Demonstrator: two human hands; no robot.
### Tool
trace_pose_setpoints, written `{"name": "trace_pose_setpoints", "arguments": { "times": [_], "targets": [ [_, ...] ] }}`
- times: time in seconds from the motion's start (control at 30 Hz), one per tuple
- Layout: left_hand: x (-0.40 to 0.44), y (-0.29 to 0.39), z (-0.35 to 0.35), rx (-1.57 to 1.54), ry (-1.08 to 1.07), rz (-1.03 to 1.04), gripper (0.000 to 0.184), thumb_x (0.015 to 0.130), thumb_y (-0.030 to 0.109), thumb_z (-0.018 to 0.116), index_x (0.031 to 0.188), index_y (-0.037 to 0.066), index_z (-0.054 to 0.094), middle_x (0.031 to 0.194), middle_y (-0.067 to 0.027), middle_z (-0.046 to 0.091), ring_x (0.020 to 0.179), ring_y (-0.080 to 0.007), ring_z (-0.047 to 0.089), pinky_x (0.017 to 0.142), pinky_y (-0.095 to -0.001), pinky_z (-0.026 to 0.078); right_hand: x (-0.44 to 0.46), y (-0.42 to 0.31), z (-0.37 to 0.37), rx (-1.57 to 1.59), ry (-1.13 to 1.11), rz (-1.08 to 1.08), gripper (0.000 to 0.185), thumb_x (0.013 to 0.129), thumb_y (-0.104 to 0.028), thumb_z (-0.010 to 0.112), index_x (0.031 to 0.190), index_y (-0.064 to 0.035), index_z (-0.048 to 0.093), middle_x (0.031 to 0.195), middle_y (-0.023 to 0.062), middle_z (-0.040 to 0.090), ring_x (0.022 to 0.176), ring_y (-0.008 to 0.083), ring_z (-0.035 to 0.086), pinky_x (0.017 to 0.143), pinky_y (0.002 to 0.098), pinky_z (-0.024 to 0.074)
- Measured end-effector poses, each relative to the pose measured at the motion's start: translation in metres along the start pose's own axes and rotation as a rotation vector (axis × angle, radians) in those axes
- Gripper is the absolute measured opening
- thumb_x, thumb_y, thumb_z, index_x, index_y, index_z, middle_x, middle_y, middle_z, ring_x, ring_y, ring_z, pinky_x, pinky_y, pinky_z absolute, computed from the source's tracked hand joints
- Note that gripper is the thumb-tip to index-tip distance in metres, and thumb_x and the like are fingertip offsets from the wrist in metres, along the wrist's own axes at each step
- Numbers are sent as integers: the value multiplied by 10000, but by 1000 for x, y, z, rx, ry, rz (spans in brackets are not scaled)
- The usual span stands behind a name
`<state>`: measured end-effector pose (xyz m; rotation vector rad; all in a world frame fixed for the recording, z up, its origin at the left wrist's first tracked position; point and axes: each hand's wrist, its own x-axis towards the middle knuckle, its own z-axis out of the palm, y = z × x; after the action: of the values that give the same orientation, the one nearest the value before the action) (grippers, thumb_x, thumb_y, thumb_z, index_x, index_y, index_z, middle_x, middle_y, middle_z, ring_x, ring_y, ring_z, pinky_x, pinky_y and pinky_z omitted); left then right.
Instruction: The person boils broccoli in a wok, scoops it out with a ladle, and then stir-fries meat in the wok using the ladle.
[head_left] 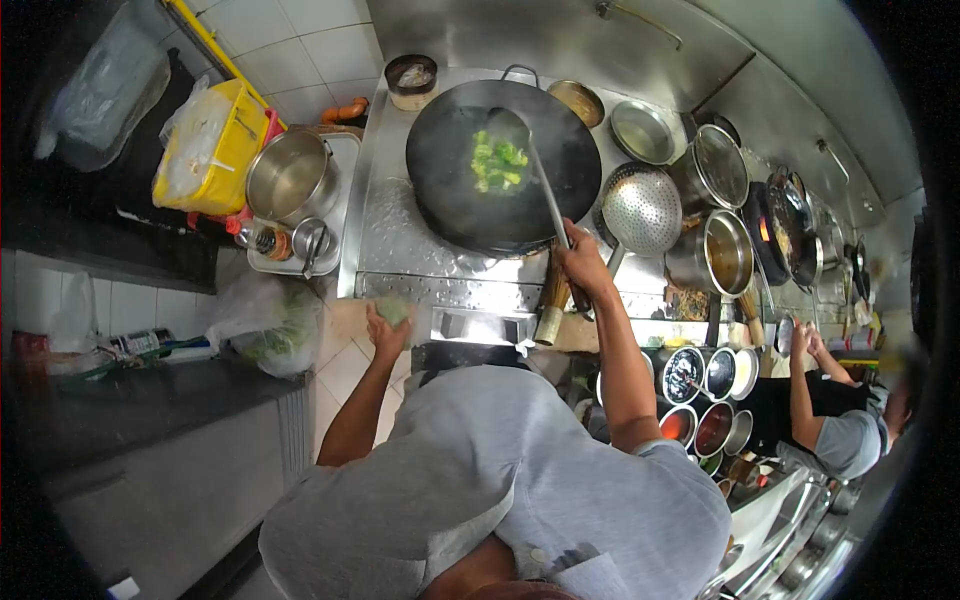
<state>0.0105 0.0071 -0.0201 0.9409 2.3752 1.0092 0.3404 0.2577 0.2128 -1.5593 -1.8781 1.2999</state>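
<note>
A large black wok (440, 150) sits on the steel stove, with chopped green vegetables (498, 168) near its middle. My right hand (586, 264) is closed round the long handle of a ladle (547, 185), whose bowl rests in the wok at the far edge of the vegetables. Below the wok's left side, in front of the stove edge, my left hand (386, 330) grips a folded greyish-green cloth (394, 309). It is apart from the wok. A bamboo brush (552, 305) lies just left of my right forearm.
To the right are a perforated strainer (643, 210), steel pots (724, 250) and sauce containers (683, 372). At left, a steel pot (290, 178) stands on a tray beside a yellow crate (222, 150). Another person (830, 420) works at the far right.
</note>
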Motion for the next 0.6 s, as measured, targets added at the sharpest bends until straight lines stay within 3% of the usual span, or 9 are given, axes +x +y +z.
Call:
{"name": "trace_pose_setpoints", "arguments": {
  "times": [0.1,0.17,0.2,0.27,0.3,0.37,0.4,0.47,0.6],
  "targets": [
    [6,-9,-5,226,-126,106,755,700,205,788,1335,-2,436,1189,-219,561,1157,-376,524,977,-497,421,-16,-9,5,204,-171,93,620,877,-10,532,1475,-93,393,627,7,502,440,81,458,388,261,403],
    [11,17,-27,-409,-325,-133,556,754,154,746,1245,20,522,1106,-158,621,1046,-309,611,870,-447,507,-30,-13,-2,196,-175,131,587,888,-22,544,1457,-74,409,643,18,517,436,101,480,391,278,408],
    [16,25,-33,-408,-328,-129,556,754,154,746,1245,20,522,1106,-158,621,1046,-309,611,870,-447,507,-39,-19,-5,193,-172,173,555,899,-33,555,1438,-54,426,658,30,532,432,120,502,395,296,414],
    [22,43,-40,-1157,-481,-448,493,803,193,737,1220,22,538,1081,-133,637,986,-285,648,845,-398,536,-55,-23,-7,128,-147,165,579,895,-54,565,1453,-55,412,686,81,583,465,139,536,416,311,441],
    [24,62,-43,-1157,-484,-451,493,803,193,737,1220,22,538,1081,-133,637,986,-285,648,845,-398,536,-60,-18,-5,31,-84,138,601,892,-69,570,1466,-59,392,717,115,611,485,156,557,435,324,458],
    [32,114,-45,-1187,-732,-488,412,874,240,681,1220,56,553,1075,-107,642,1004,-252,641,840,-400,539,-69,-17,-2,-87,15,137,651,879,-93,578,1490,-79,353,802,194,664,519,199,601,494,361,499],
    [33,142,-46,-1167,-758,-510,416,900,313,650,1223,67,558,1090,-103,646,1010,-245,640,850,-407,537,-72,-18,4,-87,15,136,651,879,-93,578,1490,-79,353,802,194,664,519,199,601,494,361,499],
    [44,169,-13,-1197,-771,-609,457,937,450,582,1214,87,574,1111,-97,651,1027,-239,636,861,-419,536,-77,-13,15,-94,139,140,661,897,-70,574,1511,-126,337,625,44,528,464,146,508,427,330,464],
    [61,235,47,-1089,-768,-792,497,940,553,537,1100,86,596,1035,-114,668,926,-266,669,794,-478,562,-87,12,18,6,45,192,649,909,-80,562,1513,-117,328,653,76,568,475,165,530,422,331,456]
  ]
}}
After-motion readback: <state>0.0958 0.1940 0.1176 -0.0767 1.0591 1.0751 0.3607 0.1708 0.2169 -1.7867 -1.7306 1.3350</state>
